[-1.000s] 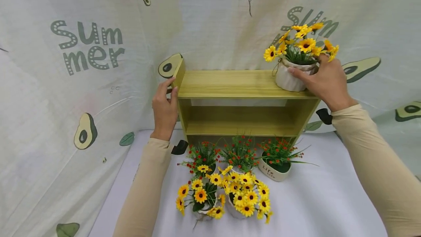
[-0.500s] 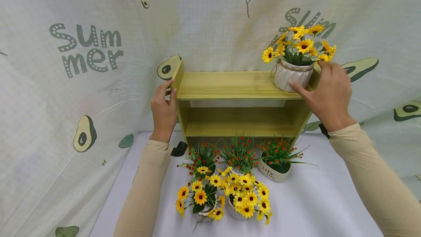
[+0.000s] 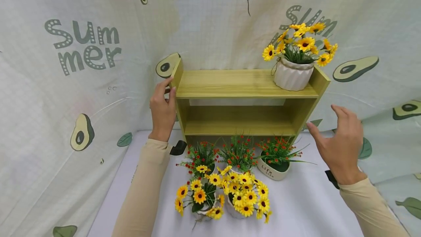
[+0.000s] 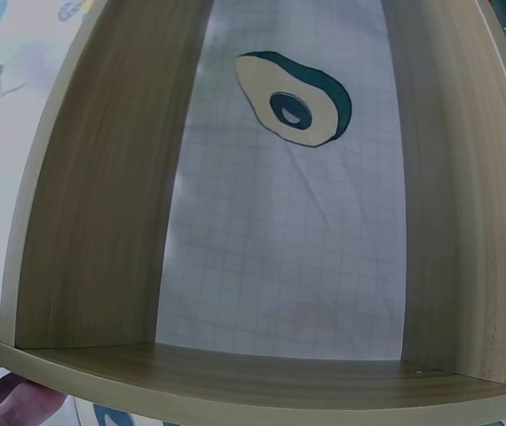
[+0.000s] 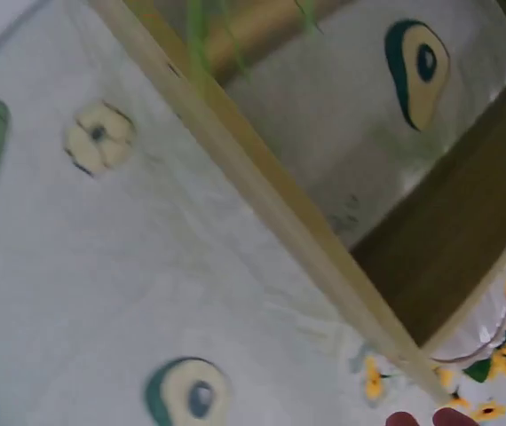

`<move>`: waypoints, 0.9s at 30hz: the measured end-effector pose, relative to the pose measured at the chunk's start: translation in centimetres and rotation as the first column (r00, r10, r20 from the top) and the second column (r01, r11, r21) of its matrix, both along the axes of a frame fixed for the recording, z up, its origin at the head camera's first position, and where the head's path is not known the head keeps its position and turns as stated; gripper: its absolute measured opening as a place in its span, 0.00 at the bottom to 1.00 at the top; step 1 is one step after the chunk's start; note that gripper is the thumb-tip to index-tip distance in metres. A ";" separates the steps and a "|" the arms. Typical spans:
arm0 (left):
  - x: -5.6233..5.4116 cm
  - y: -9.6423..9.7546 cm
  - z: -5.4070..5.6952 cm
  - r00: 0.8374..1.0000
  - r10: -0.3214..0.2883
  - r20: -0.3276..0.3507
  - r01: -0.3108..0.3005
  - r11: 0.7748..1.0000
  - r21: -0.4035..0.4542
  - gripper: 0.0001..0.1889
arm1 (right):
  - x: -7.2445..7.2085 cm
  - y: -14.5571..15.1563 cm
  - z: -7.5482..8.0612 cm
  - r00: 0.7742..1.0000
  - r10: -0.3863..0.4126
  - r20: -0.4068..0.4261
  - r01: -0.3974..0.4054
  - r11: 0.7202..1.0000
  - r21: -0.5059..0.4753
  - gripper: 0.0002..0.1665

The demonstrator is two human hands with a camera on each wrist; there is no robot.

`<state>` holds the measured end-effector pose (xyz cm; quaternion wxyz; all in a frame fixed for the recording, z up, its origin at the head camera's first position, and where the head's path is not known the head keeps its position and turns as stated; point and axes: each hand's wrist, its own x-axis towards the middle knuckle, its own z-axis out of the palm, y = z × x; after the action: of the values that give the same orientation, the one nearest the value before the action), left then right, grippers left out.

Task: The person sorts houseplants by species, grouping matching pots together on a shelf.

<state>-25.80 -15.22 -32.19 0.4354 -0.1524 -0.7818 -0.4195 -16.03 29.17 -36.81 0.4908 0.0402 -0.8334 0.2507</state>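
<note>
Potted sunflowers [image 3: 297,57] in a ribbed white pot, upright on the top board of a pale wooden shelf unit [image 3: 223,85], close beside its right side panel; contact with that panel impossible to tell. Left hand [image 3: 162,111] at the unit's upper left side, thumb and forefinger pinching the panel's edge, fingertips also in sight at the lower left of the left wrist view. Right hand [image 3: 342,145] in mid-air to the right of the unit, lower than the pot and apart from both, thumb and fingers spread with a wide gap between. Below, on a white cloth [image 3: 306,207] in front of the unit, a row of three red-flowered plants [image 3: 239,153], the rightmost in an oval pot [image 3: 273,172] lettered "Life". Nearer the camera, side by side, a smaller bunch of yellow flowers [image 3: 199,196] and a fuller yellow cluster [image 3: 245,197], both in pale pots partly hidden by blooms. Behind everything, a fabric backdrop [image 3: 210,21] printed with avocados, leaves and the word "summer." On both arms, beige sleeves [image 3: 143,189], with black bands [image 3: 178,148] at the wrists.
</note>
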 end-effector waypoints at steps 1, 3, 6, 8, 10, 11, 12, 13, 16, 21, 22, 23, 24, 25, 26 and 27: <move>0.0 0.0 0.0 1.000 0.000 0.000 0.000 1.000 -0.004 0.18 | 0.5 0.3 -0.8 1.000 0.002 0.014 -0.002 1.000 -0.015 0.57; 0.0 0.0 0.1 1.000 0.000 0.000 0.000 1.000 -0.012 0.18 | 1.4 0.8 -2.5 0.999 -0.002 0.052 0.004 0.999 -0.043 0.50; 0.1 0.0 0.1 1.000 0.002 -0.002 -0.002 1.000 -0.016 0.18 | 2.7 1.3 -5.1 0.994 -0.014 0.108 0.024 0.996 -0.087 0.41; 0.1 0.0 0.1 1.000 0.002 -0.001 -0.002 1.000 -0.016 0.18 | 3.4 1.3 -6.8 0.988 -0.037 0.149 0.055 0.991 -0.120 0.38; 0.0 0.0 0.1 1.000 0.001 0.001 -0.001 1.000 -0.014 0.18 | 4.1 1.1 -8.5 0.982 -0.050 0.184 0.080 0.984 -0.161 0.34; 0.0 0.0 0.1 1.000 0.001 0.004 -0.001 1.000 -0.013 0.18 | 4.5 1.0 -9.3 0.977 -0.054 0.208 0.093 0.979 -0.182 0.32; 0.0 0.0 0.1 1.000 0.002 0.006 -0.002 1.000 -0.014 0.18 | 4.8 0.8 -10.0 0.971 -0.055 0.233 0.104 0.973 -0.207 0.29; 0.0 0.0 0.1 1.000 0.003 0.007 -0.003 1.000 -0.012 0.18 | 5.0 0.6 -10.7 0.965 -0.051 0.257 0.112 0.967 -0.230 0.27; 0.0 0.0 0.1 1.000 0.006 0.012 -0.006 1.000 -0.007 0.18 | 5.6 0.0 -12.6 0.938 -0.014 0.346 0.121 0.949 -0.290 0.23; 0.0 0.0 0.1 1.000 0.012 0.010 -0.012 1.000 -0.004 0.18 | 6.1 -0.9 -14.8 0.860 0.054 0.508 0.118 0.946 -0.301 0.30; 0.0 0.0 0.1 1.000 0.012 0.008 -0.012 1.000 -0.004 0.18 | 6.1 -1.0 -15.1 0.839 0.064 0.541 0.114 0.950 -0.291 0.34; 0.0 0.0 0.1 1.000 0.012 0.007 -0.012 1.000 -0.004 0.18 | 6.1 -1.1 -15.3 0.814 0.071 0.576 0.113 0.954 -0.277 0.38; 0.0 0.0 0.1 1.000 0.012 0.007 -0.012 1.000 -0.005 0.18 | 6.1 -1.3 -15.5 0.787 0.080 0.612 0.112 0.957 -0.269 0.43; 0.0 0.0 0.1 1.000 0.012 0.007 -0.012 1.000 -0.006 0.18 | 6.0 -1.4 -15.7 0.758 0.090 0.646 0.111 0.958 -0.264 0.48; 0.0 0.0 0.1 1.000 0.012 0.006 -0.012 1.000 -0.008 0.18 | 5.9 -1.5 -15.9 0.724 0.095 0.684 0.117 0.959 -0.258 0.52; -0.1 0.0 0.0 1.000 0.011 0.005 -0.011 1.000 -0.012 0.18 | 5.8 -1.6 -16.0 0.690 0.103 0.717 0.125 0.958 -0.258 0.55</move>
<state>-25.89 -15.23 -32.14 0.4346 -0.1498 -0.7862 -0.4130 -10.22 27.55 -52.81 0.1247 -0.1383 -0.9137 0.3613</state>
